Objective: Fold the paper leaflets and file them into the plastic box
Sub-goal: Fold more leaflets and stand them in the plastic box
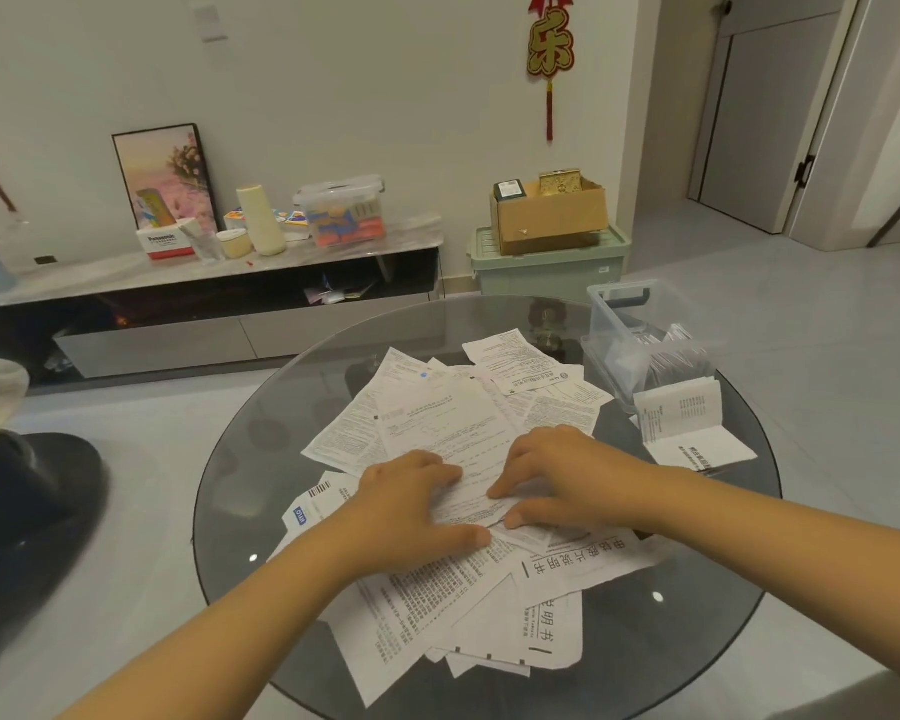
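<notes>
On the round glass table (240,459), a loose heap of leaflets (437,418) covers the middle, leaving bare glass around the rim. Both hands press one sheet flat: the left hand (411,504) with fingers spread, the right hand (552,475) with fingertips on its crease. At the far right edge stands the clear plastic box (619,324), a folded leaflet (687,418) just beside it. Pale floor tiles (801,304) surround the table.

Living room, white walls, pale tiled floor.
A low TV cabinet (204,283) is set against the wall (359,85) beyond and left of the hands; a framed picture (165,174) is leaned there. A grey door (765,122) is seen far right. A red ornament (549,49) is hung above.
</notes>
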